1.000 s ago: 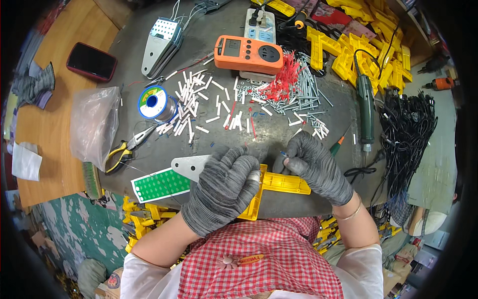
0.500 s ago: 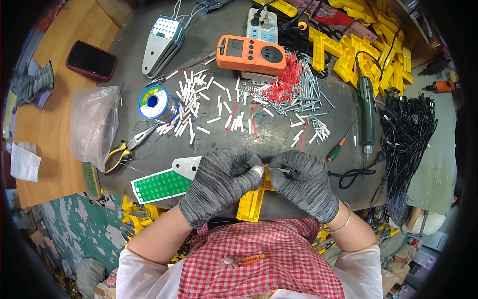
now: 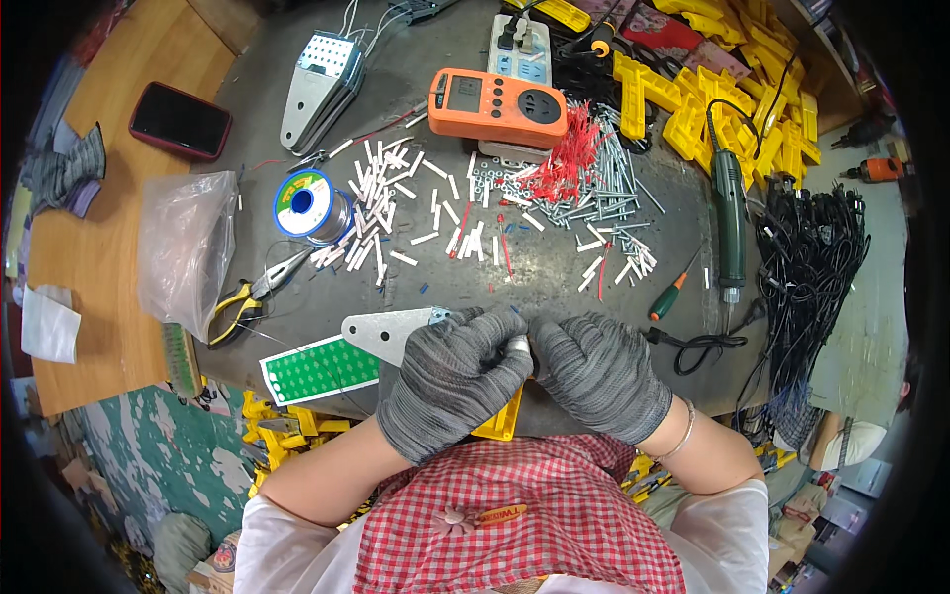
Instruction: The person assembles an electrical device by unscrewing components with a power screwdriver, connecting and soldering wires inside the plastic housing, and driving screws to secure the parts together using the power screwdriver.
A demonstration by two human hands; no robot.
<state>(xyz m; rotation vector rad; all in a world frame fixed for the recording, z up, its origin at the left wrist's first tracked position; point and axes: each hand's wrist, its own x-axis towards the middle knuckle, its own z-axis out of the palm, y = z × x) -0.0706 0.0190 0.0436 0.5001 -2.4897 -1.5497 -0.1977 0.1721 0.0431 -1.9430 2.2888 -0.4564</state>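
A: hands?
B: both gloved grey, meeting at the near edge of the workbench [image 3: 297, 109], middle. left hand [image 3: 450, 381] curled shut over a yellow plastic part [image 3: 503, 424], only its lower corner shows under the palm. right hand [image 3: 599, 374] curled too, fingertips touching the left's, pinching a small silvery piece [image 3: 519, 346] between them; can't tell what it is
A: what's next to them?
B: flat grey metal plate [image 3: 391, 334] touching the left fingers, green perforated board [image 3: 319, 368] just left of it, both along the near edge
A: rest of the bench?
B: middle: scatter of white sleeve bits [image 3: 396, 213] and a heap of red-tipped pins [image 3: 579, 178]. orange meter [image 3: 497, 105] at the far edge. solder spool [image 3: 309, 205] and yellow-handled pliers [image 3: 242, 302] toward the left edge, clear bag [image 3: 183, 247] beside them. green rotary tool [image 3: 730, 213] on the right, small orange screwdriver [image 3: 673, 289] near it. yellow parts pile [image 3: 712, 89] in the far right corner, phone [image 3: 180, 120] far left
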